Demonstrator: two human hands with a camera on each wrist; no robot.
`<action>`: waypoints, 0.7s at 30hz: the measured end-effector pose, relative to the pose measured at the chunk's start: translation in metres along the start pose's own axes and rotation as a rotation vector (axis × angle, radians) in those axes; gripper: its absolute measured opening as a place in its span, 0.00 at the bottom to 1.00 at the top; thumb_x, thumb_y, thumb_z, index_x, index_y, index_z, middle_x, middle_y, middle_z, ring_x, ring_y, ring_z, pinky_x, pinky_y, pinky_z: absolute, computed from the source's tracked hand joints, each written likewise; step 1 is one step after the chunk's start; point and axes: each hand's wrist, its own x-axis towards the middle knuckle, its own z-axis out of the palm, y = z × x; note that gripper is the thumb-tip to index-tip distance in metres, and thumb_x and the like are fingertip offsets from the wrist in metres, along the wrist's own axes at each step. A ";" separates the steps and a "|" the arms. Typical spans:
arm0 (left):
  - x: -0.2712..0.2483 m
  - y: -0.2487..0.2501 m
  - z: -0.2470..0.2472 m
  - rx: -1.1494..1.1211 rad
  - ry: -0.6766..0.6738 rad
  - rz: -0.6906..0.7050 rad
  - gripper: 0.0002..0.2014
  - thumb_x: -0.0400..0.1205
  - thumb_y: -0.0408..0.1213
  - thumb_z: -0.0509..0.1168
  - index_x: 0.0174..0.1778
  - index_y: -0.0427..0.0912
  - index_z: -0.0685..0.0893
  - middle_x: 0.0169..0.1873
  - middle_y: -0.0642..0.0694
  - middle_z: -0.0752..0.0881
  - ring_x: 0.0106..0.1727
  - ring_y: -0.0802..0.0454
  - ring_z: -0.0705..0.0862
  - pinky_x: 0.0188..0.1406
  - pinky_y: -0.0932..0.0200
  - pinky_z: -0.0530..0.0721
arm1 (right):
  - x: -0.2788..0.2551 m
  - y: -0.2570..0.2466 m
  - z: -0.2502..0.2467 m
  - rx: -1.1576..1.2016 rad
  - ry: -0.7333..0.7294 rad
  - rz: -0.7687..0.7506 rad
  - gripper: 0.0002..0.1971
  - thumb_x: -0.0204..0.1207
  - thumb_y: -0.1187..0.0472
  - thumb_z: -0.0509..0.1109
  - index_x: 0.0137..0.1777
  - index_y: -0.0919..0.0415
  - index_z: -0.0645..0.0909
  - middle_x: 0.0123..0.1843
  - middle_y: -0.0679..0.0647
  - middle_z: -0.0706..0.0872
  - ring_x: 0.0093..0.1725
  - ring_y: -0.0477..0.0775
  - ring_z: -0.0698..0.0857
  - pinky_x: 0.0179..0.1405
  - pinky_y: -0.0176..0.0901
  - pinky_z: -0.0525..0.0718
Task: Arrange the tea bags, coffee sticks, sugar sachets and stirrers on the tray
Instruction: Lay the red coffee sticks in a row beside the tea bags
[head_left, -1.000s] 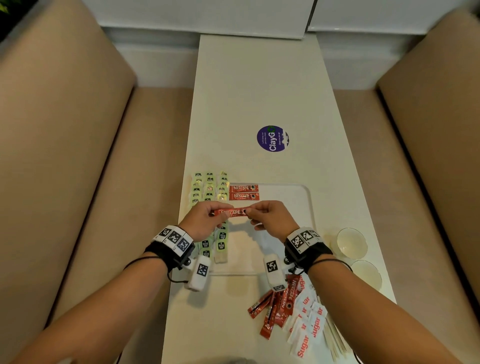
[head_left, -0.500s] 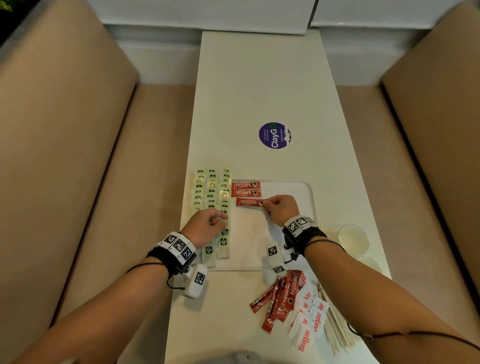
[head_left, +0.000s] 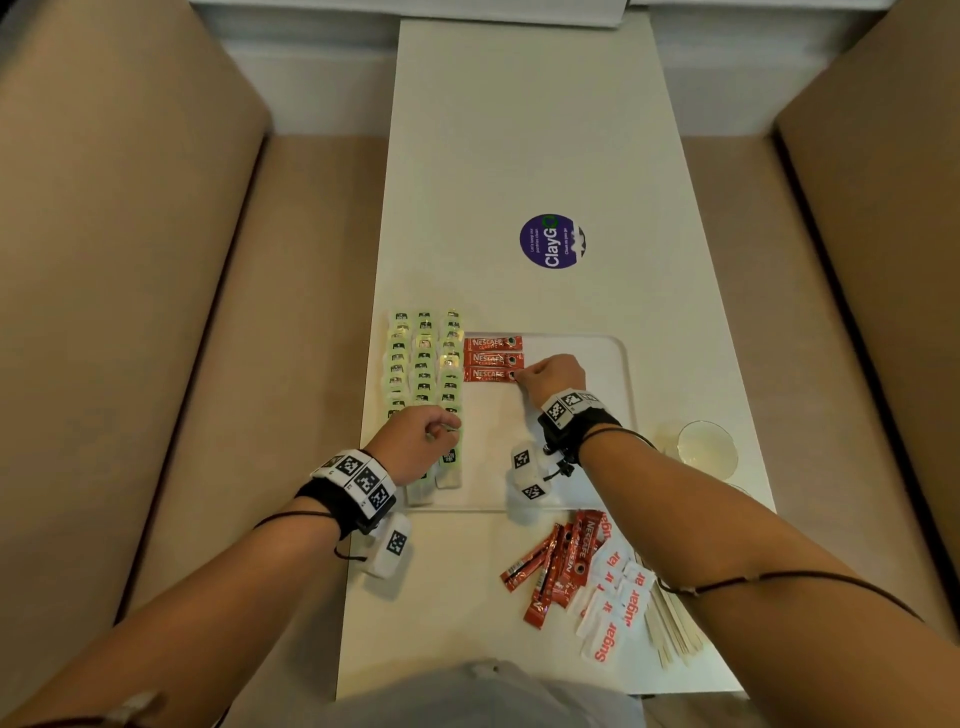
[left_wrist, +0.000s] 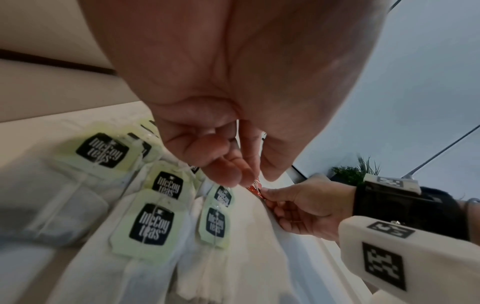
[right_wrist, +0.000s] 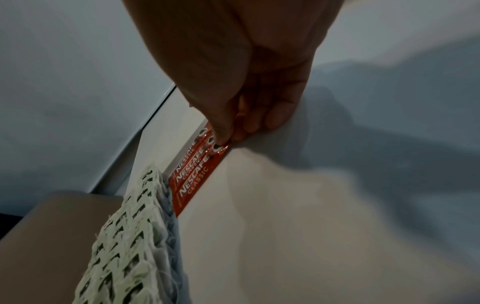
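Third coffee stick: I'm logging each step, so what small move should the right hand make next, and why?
Probably let go and reach for the loose coffee sticks. The right hand pinches the end of the third coffee stick, which already lies flat on the tray, lined up under two others.

Glossy foil coffee sticks (head_left: 492, 358), matt tray (head_left: 582, 467)
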 end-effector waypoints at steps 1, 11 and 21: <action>-0.001 0.000 0.000 0.004 -0.001 0.004 0.07 0.84 0.36 0.68 0.57 0.46 0.88 0.34 0.54 0.80 0.33 0.59 0.80 0.28 0.67 0.77 | 0.001 0.000 0.000 -0.001 -0.001 -0.001 0.10 0.78 0.56 0.77 0.42 0.64 0.93 0.32 0.50 0.87 0.31 0.44 0.82 0.34 0.36 0.79; -0.007 0.000 -0.002 0.039 -0.013 0.012 0.09 0.85 0.38 0.68 0.59 0.45 0.89 0.38 0.53 0.84 0.38 0.60 0.82 0.33 0.68 0.79 | 0.002 -0.002 -0.001 -0.060 -0.003 0.023 0.18 0.76 0.50 0.80 0.36 0.67 0.90 0.29 0.54 0.86 0.27 0.48 0.81 0.25 0.36 0.74; -0.018 -0.003 0.000 0.071 -0.020 0.046 0.07 0.84 0.38 0.69 0.56 0.49 0.88 0.40 0.55 0.83 0.37 0.63 0.79 0.40 0.70 0.75 | -0.025 0.001 -0.017 -0.105 -0.052 -0.058 0.29 0.78 0.40 0.74 0.37 0.71 0.88 0.28 0.61 0.87 0.26 0.51 0.80 0.35 0.46 0.86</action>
